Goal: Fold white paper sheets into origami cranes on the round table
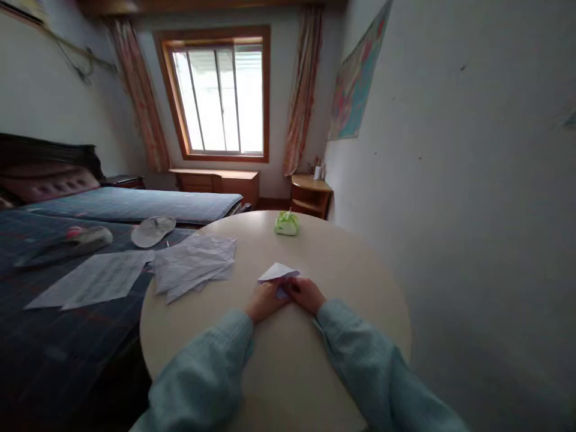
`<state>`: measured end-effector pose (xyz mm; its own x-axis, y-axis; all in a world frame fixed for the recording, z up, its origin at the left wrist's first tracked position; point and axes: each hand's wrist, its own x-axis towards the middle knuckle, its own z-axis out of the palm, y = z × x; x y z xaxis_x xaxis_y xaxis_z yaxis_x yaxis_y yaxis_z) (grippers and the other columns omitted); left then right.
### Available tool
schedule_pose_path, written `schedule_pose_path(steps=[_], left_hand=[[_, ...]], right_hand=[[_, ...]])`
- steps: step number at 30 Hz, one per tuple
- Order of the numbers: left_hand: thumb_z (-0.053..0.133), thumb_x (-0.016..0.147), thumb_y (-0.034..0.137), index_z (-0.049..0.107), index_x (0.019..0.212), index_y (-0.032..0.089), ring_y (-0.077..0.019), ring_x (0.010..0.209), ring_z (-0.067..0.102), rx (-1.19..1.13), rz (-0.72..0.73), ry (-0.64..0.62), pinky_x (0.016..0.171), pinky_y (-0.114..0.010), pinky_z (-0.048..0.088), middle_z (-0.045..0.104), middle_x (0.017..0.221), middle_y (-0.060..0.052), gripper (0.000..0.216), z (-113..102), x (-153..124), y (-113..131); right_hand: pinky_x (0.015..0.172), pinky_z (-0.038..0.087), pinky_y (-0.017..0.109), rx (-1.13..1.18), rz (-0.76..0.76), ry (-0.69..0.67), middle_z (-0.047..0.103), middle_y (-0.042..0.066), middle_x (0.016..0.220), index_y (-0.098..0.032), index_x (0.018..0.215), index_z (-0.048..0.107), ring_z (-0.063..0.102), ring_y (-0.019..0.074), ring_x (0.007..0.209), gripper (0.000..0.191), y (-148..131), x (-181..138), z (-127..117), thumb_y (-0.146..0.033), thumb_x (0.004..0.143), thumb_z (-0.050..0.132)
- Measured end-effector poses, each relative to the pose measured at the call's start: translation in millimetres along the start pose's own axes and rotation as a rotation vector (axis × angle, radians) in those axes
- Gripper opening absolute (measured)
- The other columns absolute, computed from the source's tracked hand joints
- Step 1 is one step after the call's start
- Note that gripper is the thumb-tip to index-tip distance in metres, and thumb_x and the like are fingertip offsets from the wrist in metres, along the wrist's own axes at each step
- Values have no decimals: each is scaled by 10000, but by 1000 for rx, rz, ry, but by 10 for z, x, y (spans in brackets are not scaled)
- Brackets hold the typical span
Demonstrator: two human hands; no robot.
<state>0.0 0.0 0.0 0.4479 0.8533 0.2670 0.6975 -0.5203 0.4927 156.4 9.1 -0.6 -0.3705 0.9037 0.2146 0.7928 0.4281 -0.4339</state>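
A small folded sheet of white paper (pixel 278 272) is held just above the middle of a round, pale table (pixel 360 282). Its broad pointed part sticks out beyond my fingers, and a bit more of it shows between my hands. My left hand (pixel 266 300) is closed on the paper's left and near side. On the right, my right hand (pixel 306 294) pinches the same paper with its fingertips curled in. My fingers cover the paper's near folds. Both forearms rest over the table in light blue sleeves.
Loose crumpled paper sheets (pixel 193 261) overlap at the table's left edge. A green tissue pack (pixel 287 224) stands at the far edge. On the bed (pixel 171 204) at left lie printed sheets (pixel 103 276) and a pale cap (pixel 153 231). A wall (pixel 472 240) borders the right side.
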Motion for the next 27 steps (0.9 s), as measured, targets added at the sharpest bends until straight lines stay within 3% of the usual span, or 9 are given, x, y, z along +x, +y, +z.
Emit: schedule_pose_path(steps=[27], left_hand=[[532,708,407,533,996,169,-225,921,568,64,-11,-14,783,-323,442,608,994,-72,374,-10,-4,16]], right_hand=[[653,357,229,-164,4,-55,650,50,873,-191,919,599,580,146,777,214,-104,-47,-74,-225,810,419]])
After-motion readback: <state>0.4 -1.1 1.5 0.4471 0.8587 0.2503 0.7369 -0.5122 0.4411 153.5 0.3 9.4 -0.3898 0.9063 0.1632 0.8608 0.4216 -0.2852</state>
